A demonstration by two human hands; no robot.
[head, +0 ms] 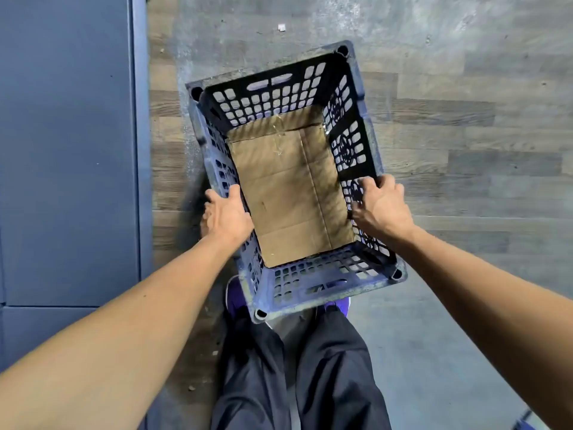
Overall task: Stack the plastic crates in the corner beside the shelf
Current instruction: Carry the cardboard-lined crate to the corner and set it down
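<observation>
A dark blue plastic crate (pixel 313 287) with perforated walls is held in front of me, seen from above, its long axis tilted a little to the right. A sheet of brown cardboard (pixel 285 193) lines its bottom. My left hand (pixel 224 214) grips the left rim, thumb inside the crate. My right hand (pixel 379 203) grips the right rim, fingers curled over the edge. No other crate is visible.
A dark blue flat surface (pixel 65 150) with a vertical edge fills the left side. Wood-patterned floor (pixel 465 135) spreads to the right and beyond the crate, with a small white scrap (pixel 281 27) far ahead. My legs in dark trousers (pixel 297 373) and purple shoes are below the crate.
</observation>
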